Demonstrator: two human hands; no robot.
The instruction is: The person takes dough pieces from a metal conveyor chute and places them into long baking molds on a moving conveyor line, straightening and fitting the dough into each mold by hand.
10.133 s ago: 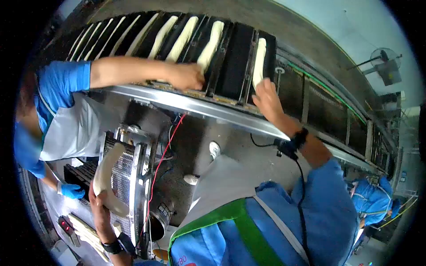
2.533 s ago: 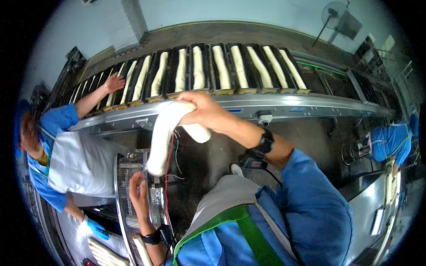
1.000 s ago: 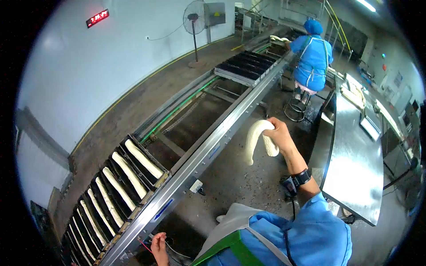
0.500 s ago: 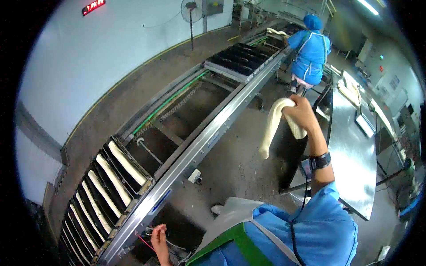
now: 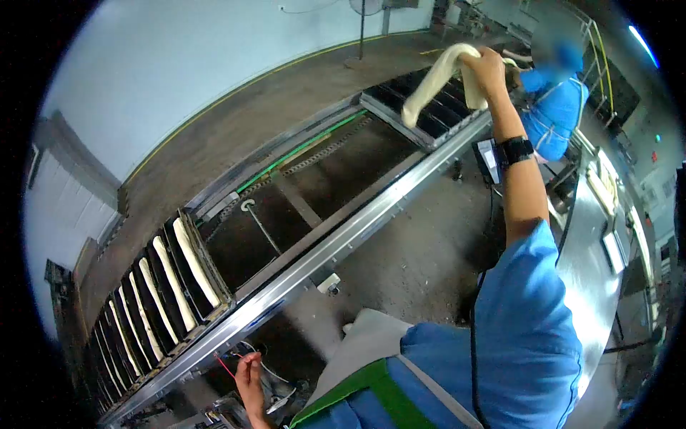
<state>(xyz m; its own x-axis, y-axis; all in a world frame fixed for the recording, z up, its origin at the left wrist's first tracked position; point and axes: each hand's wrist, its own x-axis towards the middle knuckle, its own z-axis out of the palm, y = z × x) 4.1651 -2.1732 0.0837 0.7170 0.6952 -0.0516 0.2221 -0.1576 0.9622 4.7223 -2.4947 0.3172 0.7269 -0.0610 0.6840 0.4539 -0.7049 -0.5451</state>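
My right hand (image 5: 489,74) is raised at arm's length, closed around a long pale strip of dough (image 5: 433,82). The strip is folded over the hand, and its two ends hang down on either side. Behind it in the view lie the dark far trays (image 5: 411,96) on the conveyor; I cannot tell how high the dough is above them. My left hand (image 5: 249,375) hovers low beside the conveyor's near rail (image 5: 321,257), fingers curled together with nothing visible in them. At the left, a black grooved tray (image 5: 207,268) holds several long dough strips (image 5: 171,282), one per groove.
Between the near and far trays, the conveyor frame shows a chain, a green strip (image 5: 314,143) and crossbars. A co-worker (image 5: 557,114) in blue stands by its far end. On the right stands a steel table (image 5: 589,264) with more dough strips (image 5: 602,187). Loose wires (image 5: 275,375) hang below the rail.
My right hand has lifted the dough strip up and forward, from beside the steel table toward the far trays. The view has shifted too. My left hand stays low by the rail.
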